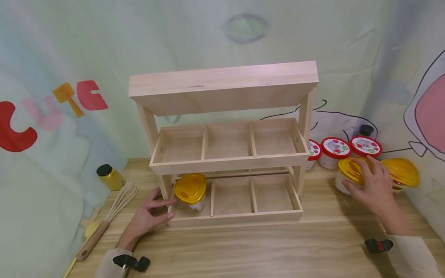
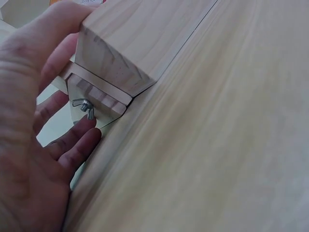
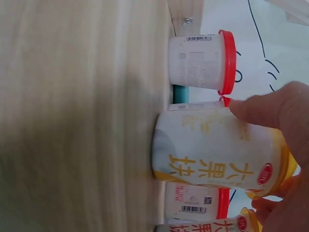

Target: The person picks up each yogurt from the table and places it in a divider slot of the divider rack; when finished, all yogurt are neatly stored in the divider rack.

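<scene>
Wooden counter (image 1: 243, 251) nearest camera; left hand (image 1: 147, 216) rested at front-left post of wooden rack (image 1: 226, 154), fingers (image 2: 72, 145) loosely spread beside wing nut (image 2: 84, 106), nothing gripped; one yellow-lidded tub (image 1: 190, 191) seated in lower-left compartment; right hand (image 1: 373, 185) laid over second yellow-lidded jar (image 1: 349, 173) near counter's right edge, fingers curled round lid and wall; jar judged light, rigid plastic, smooth label possibly slippery; best taken round body under lid; red-lidded tubs (image 1: 335, 150) ranged behind.
</scene>
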`<state>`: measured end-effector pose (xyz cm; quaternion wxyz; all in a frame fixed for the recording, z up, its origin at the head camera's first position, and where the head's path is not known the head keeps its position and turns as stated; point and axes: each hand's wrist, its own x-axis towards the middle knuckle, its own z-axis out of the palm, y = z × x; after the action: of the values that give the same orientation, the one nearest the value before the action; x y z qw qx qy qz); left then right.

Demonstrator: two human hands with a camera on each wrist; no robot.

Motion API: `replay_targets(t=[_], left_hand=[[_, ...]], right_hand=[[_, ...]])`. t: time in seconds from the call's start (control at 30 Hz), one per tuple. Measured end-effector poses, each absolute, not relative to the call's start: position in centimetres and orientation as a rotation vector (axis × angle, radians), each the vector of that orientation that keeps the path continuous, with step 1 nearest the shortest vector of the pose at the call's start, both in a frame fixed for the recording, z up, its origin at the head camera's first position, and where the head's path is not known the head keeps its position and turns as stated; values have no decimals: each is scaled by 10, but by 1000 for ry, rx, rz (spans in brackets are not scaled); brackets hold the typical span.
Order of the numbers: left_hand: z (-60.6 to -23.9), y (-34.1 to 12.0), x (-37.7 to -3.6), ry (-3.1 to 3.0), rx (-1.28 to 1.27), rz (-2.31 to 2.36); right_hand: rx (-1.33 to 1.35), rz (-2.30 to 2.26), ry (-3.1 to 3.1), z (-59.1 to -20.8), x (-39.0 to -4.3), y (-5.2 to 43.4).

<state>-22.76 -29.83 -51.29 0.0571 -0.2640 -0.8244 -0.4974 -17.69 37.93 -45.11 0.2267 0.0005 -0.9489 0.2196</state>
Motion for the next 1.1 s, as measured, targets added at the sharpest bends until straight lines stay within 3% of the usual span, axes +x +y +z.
replay_targets(t=[0.3,1.1], left_hand=[[-513,-298,-227,-2523,-774,-1465],[-509,-298,-225,-2588,-727,-1463]], right_hand=[[-34,650,-2515,-445,-173,371],[129,685,-2281,-394,-125,331]])
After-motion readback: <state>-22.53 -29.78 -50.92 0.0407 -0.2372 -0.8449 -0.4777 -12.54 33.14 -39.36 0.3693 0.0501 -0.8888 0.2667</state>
